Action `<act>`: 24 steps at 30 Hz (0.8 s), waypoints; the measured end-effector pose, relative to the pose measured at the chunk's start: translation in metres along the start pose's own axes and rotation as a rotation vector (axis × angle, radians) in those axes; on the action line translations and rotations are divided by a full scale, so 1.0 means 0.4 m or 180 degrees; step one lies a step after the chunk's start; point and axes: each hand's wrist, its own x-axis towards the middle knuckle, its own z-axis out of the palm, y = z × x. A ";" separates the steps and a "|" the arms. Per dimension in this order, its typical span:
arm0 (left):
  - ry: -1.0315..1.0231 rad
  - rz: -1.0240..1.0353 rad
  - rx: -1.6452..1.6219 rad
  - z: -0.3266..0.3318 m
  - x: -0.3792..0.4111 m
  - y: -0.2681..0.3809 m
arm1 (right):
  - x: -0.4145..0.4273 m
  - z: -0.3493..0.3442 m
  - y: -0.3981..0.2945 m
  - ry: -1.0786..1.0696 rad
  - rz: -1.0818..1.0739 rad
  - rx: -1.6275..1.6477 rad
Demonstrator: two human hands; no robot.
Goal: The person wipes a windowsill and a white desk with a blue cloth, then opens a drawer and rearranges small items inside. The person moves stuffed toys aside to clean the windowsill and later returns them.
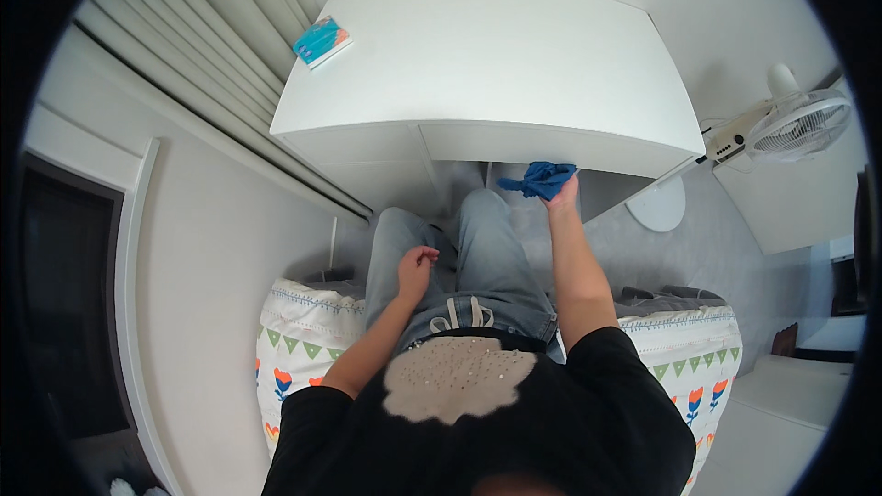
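A crumpled blue cloth [544, 180] is in my right hand [565, 194], just below the front edge of a white desk [482, 55]. The cloth covers most of the fingers, and one end of it hangs out to the left. My left hand [417, 269] rests over my left thigh with its fingers loosely curled; I see nothing in it. At the desk top's left corner lies a blue pack of tissues [322, 41].
Pale curtains [200, 34] hang at the left, against the desk's side. A white fan [798, 124] stands to the right, near a round white disc [658, 205] low by the desk. I sit on a patterned bedcover [689, 358].
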 end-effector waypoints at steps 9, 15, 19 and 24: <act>-0.0097 -0.0343 -0.0512 -0.006 0.020 -0.025 | 0.021 -0.033 -0.021 0.0146 0.0048 -0.0410; -0.0031 -0.0404 -0.0667 -0.011 0.019 -0.029 | -0.128 -0.118 0.015 0.0376 -0.0079 -0.0457; 0.0468 0.0109 -0.0395 -0.021 0.017 0.022 | -0.284 -0.105 0.033 0.0800 0.0078 -0.0597; 0.1304 0.1320 0.0169 -0.062 0.017 0.245 | -0.362 -0.161 0.031 0.0849 0.0199 -0.0703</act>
